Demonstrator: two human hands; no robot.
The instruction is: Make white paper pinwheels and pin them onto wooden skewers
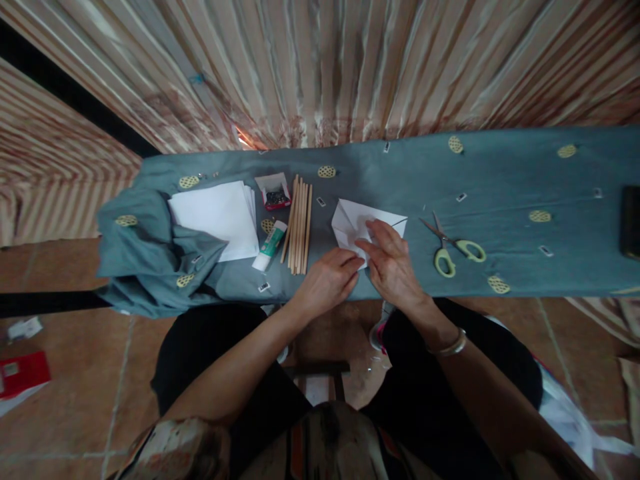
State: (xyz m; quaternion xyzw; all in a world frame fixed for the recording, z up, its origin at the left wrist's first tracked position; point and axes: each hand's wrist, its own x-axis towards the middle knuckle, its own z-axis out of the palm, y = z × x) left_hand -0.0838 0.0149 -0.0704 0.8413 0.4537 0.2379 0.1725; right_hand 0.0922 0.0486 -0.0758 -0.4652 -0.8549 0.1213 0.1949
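Folded white paper (358, 223) lies on the cloth-covered desk (500, 180) between a bundle of wooden sticks (299, 225) and yellow-handled scissors (453, 248), with both hands pressing it flat, the left hand (327, 283) at its near corner and the right hand (393, 261) spread over it.

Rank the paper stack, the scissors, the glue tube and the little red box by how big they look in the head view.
Largest to smallest:
1. Paper stack
2. Scissors
3. Glue tube and red box: these look too alike to rank, the tube longer, the box wider.
All lie on the table at a similar distance.
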